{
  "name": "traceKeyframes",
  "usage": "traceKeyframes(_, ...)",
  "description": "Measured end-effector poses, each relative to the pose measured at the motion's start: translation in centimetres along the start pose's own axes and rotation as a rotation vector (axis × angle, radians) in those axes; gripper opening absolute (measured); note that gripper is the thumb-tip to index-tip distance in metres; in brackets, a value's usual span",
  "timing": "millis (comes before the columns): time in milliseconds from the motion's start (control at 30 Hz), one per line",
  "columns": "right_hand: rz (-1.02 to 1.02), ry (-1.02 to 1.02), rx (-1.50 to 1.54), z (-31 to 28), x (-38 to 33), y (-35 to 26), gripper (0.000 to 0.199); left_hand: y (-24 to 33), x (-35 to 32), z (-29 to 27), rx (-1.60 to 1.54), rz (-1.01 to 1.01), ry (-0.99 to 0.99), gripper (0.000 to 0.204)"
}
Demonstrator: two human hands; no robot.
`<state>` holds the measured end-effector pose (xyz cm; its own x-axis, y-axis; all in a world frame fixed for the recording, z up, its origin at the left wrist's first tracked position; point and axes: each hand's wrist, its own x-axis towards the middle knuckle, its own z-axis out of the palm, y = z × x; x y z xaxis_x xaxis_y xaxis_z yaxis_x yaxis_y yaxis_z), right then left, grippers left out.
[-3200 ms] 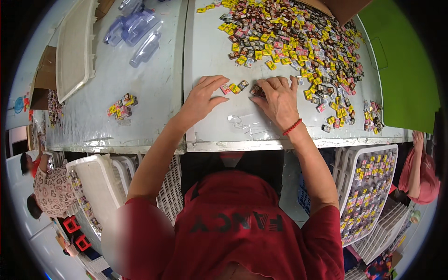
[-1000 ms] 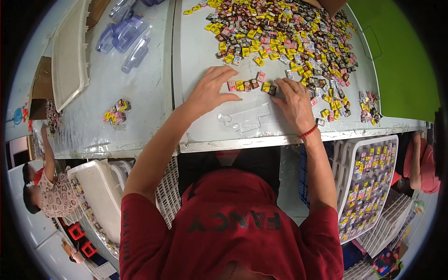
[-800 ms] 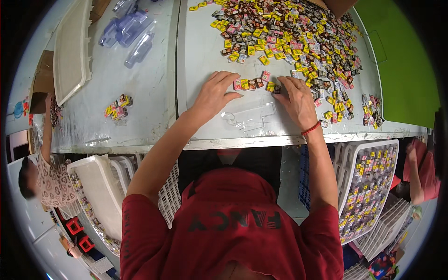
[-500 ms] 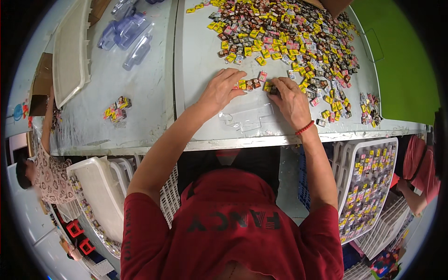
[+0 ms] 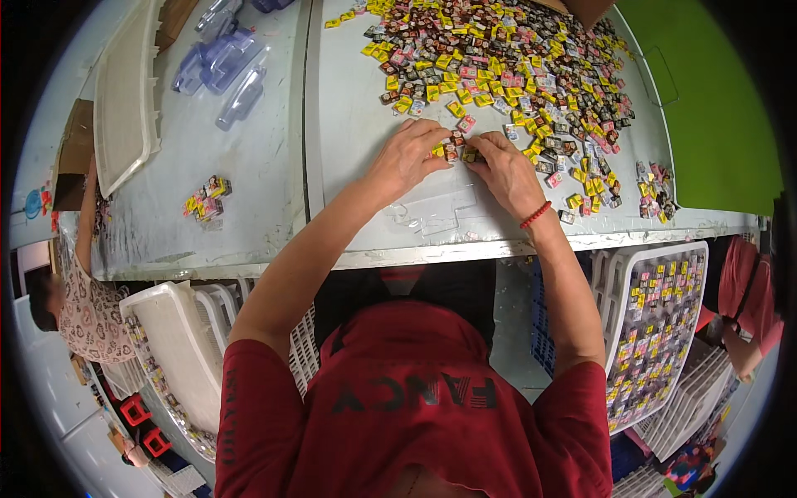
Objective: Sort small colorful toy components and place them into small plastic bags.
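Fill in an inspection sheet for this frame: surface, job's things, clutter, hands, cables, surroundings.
Surface: grey metal table, two panels with a seam.
Job's things: large spread of small coloured packets; a few under the fingertips.
Clutter: small packet cluster, clear plastic trays, white tray.
Hands: left hand and right hand both on packets at the pile's near edge; grip unclear.
Cables: nothing seen.
Surroundings: filled white crate below right, other people at both sides.

grey metal worktable point(image 5: 249, 224) | green floor point(image 5: 714, 124) | white crates point(image 5: 178, 349) below
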<state>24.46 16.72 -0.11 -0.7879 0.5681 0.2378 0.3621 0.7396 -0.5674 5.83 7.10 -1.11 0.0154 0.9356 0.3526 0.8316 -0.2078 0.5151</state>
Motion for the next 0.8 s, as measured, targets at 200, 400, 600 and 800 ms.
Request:
traceKeyframes(200,0.092,-0.078,-0.040,-0.8,1.2,-1.1,0.042,1.3,0.8,0.1,0.042,-0.073,0.035,0.048)
traceKeyframes(400,0.066,-0.240,-0.119,-1.0,2.6,-0.7,0.047,0.2,0.6,0.1,0.022,-0.069,0.028,0.047)
traceKeyframes(600,0.023,-0.167,-0.096,-0.9,0.6,-1.1,0.048,0.9,-0.3,-0.1,0.007,-0.045,0.077,0.042)
traceKeyframes(800,-0.083,0.078,-0.113,0.1,-0.7,-1.2,0.041,0.5,-0.3,0.5,-0.022,0.068,0.052,0.037)
